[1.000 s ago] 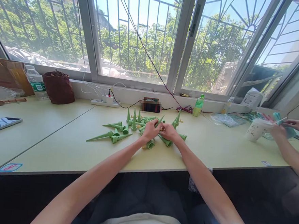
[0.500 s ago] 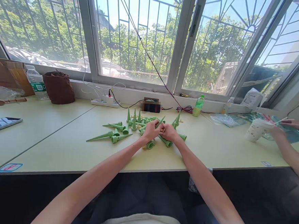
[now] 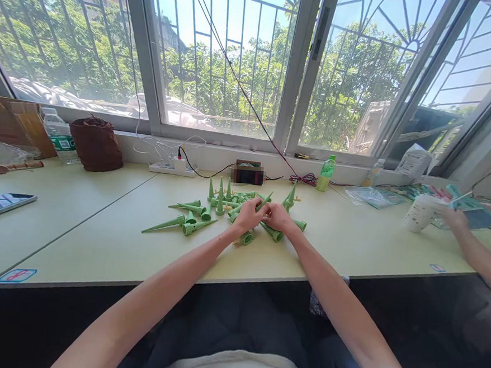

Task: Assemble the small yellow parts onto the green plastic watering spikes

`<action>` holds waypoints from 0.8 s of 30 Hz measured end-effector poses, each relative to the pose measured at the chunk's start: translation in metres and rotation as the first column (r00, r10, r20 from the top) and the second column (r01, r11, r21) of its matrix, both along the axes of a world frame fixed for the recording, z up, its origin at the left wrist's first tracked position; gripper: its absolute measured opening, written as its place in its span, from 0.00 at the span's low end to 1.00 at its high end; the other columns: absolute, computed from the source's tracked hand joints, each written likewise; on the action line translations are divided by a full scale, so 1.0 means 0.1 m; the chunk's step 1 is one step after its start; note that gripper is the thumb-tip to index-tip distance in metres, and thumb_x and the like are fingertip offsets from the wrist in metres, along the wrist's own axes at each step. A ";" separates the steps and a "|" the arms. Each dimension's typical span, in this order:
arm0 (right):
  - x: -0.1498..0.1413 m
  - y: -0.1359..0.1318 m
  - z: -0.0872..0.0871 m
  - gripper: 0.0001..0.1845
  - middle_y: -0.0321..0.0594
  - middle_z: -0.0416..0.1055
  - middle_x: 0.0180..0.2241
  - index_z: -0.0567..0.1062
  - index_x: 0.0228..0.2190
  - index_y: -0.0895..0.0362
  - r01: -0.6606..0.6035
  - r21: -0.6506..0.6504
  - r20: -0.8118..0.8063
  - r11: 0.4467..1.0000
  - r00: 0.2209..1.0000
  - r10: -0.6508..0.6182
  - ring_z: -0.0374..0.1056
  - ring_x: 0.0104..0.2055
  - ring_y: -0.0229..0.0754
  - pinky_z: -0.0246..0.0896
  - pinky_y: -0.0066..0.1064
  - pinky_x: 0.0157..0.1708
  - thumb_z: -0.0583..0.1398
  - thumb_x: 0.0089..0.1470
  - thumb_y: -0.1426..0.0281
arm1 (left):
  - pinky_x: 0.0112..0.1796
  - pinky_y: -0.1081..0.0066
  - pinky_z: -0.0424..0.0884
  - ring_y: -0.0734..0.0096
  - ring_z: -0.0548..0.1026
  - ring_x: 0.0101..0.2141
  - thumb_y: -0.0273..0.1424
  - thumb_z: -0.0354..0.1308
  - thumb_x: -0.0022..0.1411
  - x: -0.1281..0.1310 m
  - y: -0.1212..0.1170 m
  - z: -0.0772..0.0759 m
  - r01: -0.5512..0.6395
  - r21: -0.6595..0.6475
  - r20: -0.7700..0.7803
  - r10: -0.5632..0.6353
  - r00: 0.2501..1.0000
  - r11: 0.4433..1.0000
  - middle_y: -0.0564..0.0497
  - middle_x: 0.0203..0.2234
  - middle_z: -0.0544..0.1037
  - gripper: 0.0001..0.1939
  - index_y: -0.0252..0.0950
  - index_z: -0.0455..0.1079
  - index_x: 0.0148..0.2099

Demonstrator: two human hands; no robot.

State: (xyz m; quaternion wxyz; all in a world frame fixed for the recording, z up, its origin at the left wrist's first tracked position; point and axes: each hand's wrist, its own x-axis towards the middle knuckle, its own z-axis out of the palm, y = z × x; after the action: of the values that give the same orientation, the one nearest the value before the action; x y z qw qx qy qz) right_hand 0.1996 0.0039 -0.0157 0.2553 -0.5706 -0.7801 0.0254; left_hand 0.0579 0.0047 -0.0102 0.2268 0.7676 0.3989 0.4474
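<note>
Several green plastic cone spikes [image 3: 193, 217] lie and stand in a heap at the middle of the pale table [image 3: 98, 241]. My left hand [image 3: 248, 214] is closed around one green spike [image 3: 264, 201] whose tip points up and to the right. My right hand [image 3: 277, 216] is closed too, pinching at the base of that same spike, right against my left hand. What sits between its fingers is too small to make out. More spikes [image 3: 272, 233] lie under and around both hands.
A brown pouch [image 3: 96, 143], a water bottle [image 3: 58, 131] and a power strip [image 3: 171, 167] stand along the windowsill side. A phone [image 3: 0, 204] lies at the left. A green bottle [image 3: 326, 173] stands behind the heap. At the right, another person's hand [image 3: 457, 219] holds things near a paper cup [image 3: 421, 212].
My hands stay together over the heap; the held spike's tip has shifted only slightly. The other person's hands at the right have moved with a teal item.
</note>
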 end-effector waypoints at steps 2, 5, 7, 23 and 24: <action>0.00 0.00 0.00 0.06 0.38 0.75 0.29 0.75 0.30 0.59 0.005 -0.001 0.010 1.000 1.000 -0.005 0.67 0.32 0.38 0.56 0.26 0.31 0.62 0.46 0.76 | 0.25 0.73 0.59 0.75 0.63 0.22 0.41 0.51 0.60 0.00 0.00 0.00 0.005 0.000 0.000 -0.005 1.000 1.000 0.56 0.19 0.63 0.16 0.37 0.58 0.25; 0.00 0.00 0.01 0.05 0.39 0.75 0.29 0.75 0.30 0.59 0.010 -0.004 0.022 1.000 1.000 -0.010 0.67 0.32 0.38 0.56 0.26 0.31 0.61 0.46 0.77 | 0.25 0.73 0.59 0.75 0.63 0.22 0.41 0.51 0.60 0.00 -0.01 0.00 0.007 -0.001 -0.005 -0.007 1.000 1.000 0.55 0.19 0.64 0.16 0.37 0.58 0.25; 0.00 -0.01 0.01 0.05 0.39 0.75 0.29 0.75 0.30 0.59 0.014 -0.006 0.024 1.000 1.000 -0.014 0.67 0.32 0.38 0.56 0.26 0.31 0.61 0.46 0.77 | 0.25 0.73 0.59 0.75 0.63 0.22 0.41 0.51 0.61 0.00 -0.01 0.01 0.008 0.000 -0.010 -0.008 1.000 1.000 0.56 0.19 0.63 0.16 0.37 0.58 0.25; -0.03 -0.06 0.06 0.04 0.37 0.73 0.26 0.72 0.25 0.59 -0.022 0.002 -0.064 1.000 0.998 0.022 0.64 0.29 0.35 0.54 0.24 0.29 0.60 0.43 0.79 | 0.24 0.72 0.57 0.75 0.62 0.21 0.40 0.51 0.61 0.00 0.00 0.00 -0.018 0.048 -0.038 0.020 0.999 0.999 0.56 0.18 0.60 0.17 0.37 0.57 0.24; -0.03 -0.06 0.06 0.04 0.36 0.72 0.25 0.72 0.24 0.58 -0.023 0.012 -0.057 1.000 0.998 0.023 0.63 0.28 0.35 0.53 0.24 0.29 0.59 0.43 0.79 | 0.24 0.72 0.57 0.75 0.62 0.21 0.40 0.51 0.61 0.00 -0.01 0.00 -0.017 0.043 -0.036 0.018 0.999 0.999 0.56 0.18 0.60 0.17 0.37 0.57 0.24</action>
State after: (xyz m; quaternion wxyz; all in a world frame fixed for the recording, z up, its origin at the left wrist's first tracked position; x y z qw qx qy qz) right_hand 0.1969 -0.0016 -0.0098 0.2804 -0.5591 -0.7792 0.0399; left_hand 0.0583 0.0042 -0.0098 0.1991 0.7768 0.3998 0.4439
